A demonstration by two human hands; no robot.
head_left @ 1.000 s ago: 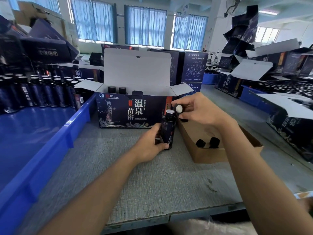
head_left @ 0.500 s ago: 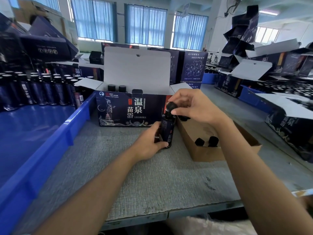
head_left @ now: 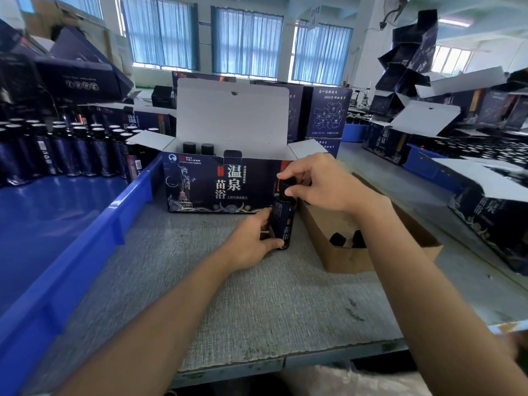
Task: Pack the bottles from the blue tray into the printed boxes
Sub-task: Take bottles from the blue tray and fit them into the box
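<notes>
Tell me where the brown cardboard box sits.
In the head view, the brown box sits on the table, right of centre, beside the held bottle and the open printed box.

Your left hand [head_left: 251,242] grips the lower body of a dark bottle [head_left: 283,221] standing upright on the grey counter [head_left: 257,298], just in front of the right end of the open printed box [head_left: 217,187]. The fingers [head_left: 297,170] of your right hand [head_left: 323,187] pinch the black cap [head_left: 285,184] on its top. Beside it sits a brown carton [head_left: 345,260] with two loose caps [head_left: 337,240]. At your left, the blue tray [head_left: 85,247] holds rows of bottles [head_left: 57,150].
</notes>
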